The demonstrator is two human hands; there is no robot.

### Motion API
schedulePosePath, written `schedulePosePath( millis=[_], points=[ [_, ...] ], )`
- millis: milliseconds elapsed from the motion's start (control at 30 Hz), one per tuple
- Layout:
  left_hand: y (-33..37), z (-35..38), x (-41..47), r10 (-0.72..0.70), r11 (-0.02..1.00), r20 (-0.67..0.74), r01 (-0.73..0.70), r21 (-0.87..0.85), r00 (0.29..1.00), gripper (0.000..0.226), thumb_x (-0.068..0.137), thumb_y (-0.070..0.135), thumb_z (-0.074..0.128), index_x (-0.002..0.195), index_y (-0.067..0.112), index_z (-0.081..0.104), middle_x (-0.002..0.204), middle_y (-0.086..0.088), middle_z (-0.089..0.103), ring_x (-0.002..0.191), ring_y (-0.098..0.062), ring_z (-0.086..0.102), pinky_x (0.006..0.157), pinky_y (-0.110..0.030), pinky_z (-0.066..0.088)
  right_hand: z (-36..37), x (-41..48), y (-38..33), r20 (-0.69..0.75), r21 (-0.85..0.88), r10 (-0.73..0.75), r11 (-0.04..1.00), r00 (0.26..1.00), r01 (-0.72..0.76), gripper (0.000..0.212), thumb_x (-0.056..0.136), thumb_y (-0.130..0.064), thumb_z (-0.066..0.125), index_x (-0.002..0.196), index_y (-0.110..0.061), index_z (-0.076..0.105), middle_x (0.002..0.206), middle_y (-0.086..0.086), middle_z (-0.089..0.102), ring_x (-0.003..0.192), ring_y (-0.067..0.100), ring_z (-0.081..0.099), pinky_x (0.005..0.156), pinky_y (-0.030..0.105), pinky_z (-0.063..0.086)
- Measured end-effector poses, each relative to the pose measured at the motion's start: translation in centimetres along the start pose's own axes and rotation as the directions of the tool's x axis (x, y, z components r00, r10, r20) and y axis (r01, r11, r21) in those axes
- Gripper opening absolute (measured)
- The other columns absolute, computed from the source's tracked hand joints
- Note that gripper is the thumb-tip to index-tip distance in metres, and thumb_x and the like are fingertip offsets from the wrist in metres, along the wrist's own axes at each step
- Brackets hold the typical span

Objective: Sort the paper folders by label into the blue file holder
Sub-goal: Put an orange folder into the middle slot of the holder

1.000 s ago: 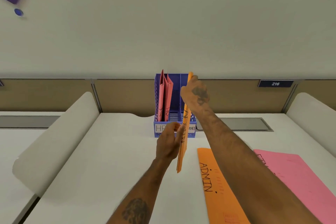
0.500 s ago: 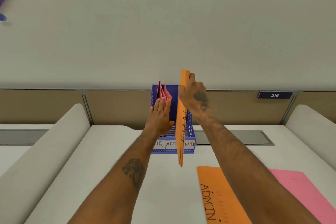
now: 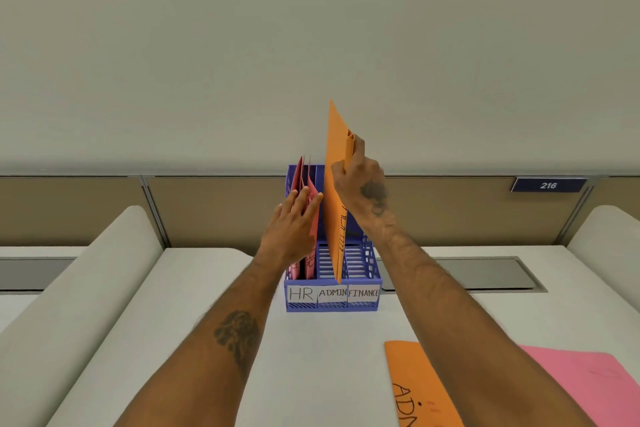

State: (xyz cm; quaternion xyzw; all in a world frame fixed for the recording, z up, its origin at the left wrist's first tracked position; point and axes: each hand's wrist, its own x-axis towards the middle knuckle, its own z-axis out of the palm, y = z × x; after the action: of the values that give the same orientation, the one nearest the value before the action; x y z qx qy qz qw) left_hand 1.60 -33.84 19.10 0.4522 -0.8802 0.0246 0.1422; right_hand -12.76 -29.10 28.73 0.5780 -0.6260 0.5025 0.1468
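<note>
The blue file holder [image 3: 363,305] stands at the desk's back, its three slots labelled HR, ADMIN and FINANCE. Red folders [image 3: 309,263] stand in the HR slot. My right hand [image 3: 358,184] grips the top edge of an orange ADMIN folder [image 3: 335,184], held upright with its lower corner down in the middle ADMIN slot. My left hand [image 3: 294,225] lies flat with fingers spread against the red folders, pressing them leftward. A second orange ADMIN folder [image 3: 419,388] and a pink folder [image 3: 585,381] lie flat on the desk at the lower right.
A tan partition [image 3: 214,208] with a sign reading 216 [image 3: 548,185] runs behind the holder. Rounded white dividers [image 3: 86,288] flank the desk on both sides. Grey cable flaps [image 3: 485,274] sit in the desk's back edge.
The orange folder has gone up and forward, from in front of the holder into the ADMIN slot. My left hand let go of it and now presses on the red folders.
</note>
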Motion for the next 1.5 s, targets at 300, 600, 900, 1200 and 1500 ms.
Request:
schedulePosePath(
  millis=[300, 600, 900, 1200, 1500],
  points=[
    [-3.2, 0.7, -1.0, -0.035, 0.999, -0.098, 0.033, -0.022, 0.995, 0.087, 0.094, 0.029, 0.056, 0.156, 0.029, -0.005, 0.166, 0.000, -0.004, 0.153, -0.023, -0.007, 0.118, -0.040, 0.005, 5.4, -1.0, 1.6, -0.003, 0.033, 0.023, 0.999, 1.000, -0.023, 0.038, 0.095, -0.019, 0.050, 0.128, -0.001, 0.046, 0.061, -0.002, 0.048, 0.043, 0.012, 0.046, 0.041, 0.013, 0.029],
    [-3.7, 1.3, -1.0, 0.006, 1.000, -0.185, -0.010, -0.023, 0.983, 0.080, 0.094, 0.028, 0.057, 0.156, 0.023, 0.007, 0.165, -0.005, 0.010, 0.152, -0.026, 0.006, 0.119, -0.045, 0.021, 10.1, -4.5, 3.4, 0.135, -0.055, 0.054, 0.997, 0.989, -0.047, 0.041, 0.098, -0.021, 0.047, 0.135, -0.003, 0.041, 0.075, 0.011, 0.064, 0.053, 0.022, 0.060, 0.052, 0.037, 0.057],
    [-3.5, 0.8, -1.3, 0.004, 1.000, -0.178, -0.008, -0.021, 0.984, 0.080, 0.092, 0.021, 0.056, 0.157, 0.020, 0.009, 0.165, -0.007, 0.011, 0.152, -0.027, 0.008, 0.117, -0.045, 0.027, 10.8, -7.2, 4.6, 0.402, -0.101, 0.166, 0.985, 0.900, -0.137, 0.050, 0.100, -0.025, 0.039, 0.146, -0.012, 0.022, 0.083, 0.011, 0.065, 0.061, 0.025, 0.062, 0.060, 0.045, 0.058],
    [-2.8, 0.2, -1.6, -0.009, 1.000, -0.074, 0.010, 0.007, 0.997, 0.087, 0.093, 0.025, 0.051, 0.156, 0.023, -0.008, 0.166, -0.005, -0.011, 0.152, -0.024, -0.015, 0.120, -0.046, 0.000, 9.6, -8.0, 4.8, 0.463, -0.131, 0.217, 0.976, 0.859, -0.175, 0.071, 0.098, -0.043, 0.044, 0.152, -0.018, 0.004, 0.104, 0.015, 0.065, 0.074, 0.026, 0.065, 0.064, 0.039, 0.056],
    [-1.5, -0.6, -4.8, -0.016, 0.999, -0.048, 0.017, 0.031, 0.999, 0.095, 0.092, 0.029, 0.056, 0.156, 0.019, -0.014, 0.164, -0.009, -0.020, 0.151, -0.027, -0.019, 0.121, -0.053, 0.002, 5.5, -10.5, 5.2, 0.556, -0.315, 0.254, 0.945, 0.791, -0.083, 0.088, 0.094, -0.056, 0.045, 0.152, -0.017, -0.008, 0.122, 0.015, 0.060, 0.099, 0.029, 0.062, 0.079, 0.043, 0.055]
  ],
)
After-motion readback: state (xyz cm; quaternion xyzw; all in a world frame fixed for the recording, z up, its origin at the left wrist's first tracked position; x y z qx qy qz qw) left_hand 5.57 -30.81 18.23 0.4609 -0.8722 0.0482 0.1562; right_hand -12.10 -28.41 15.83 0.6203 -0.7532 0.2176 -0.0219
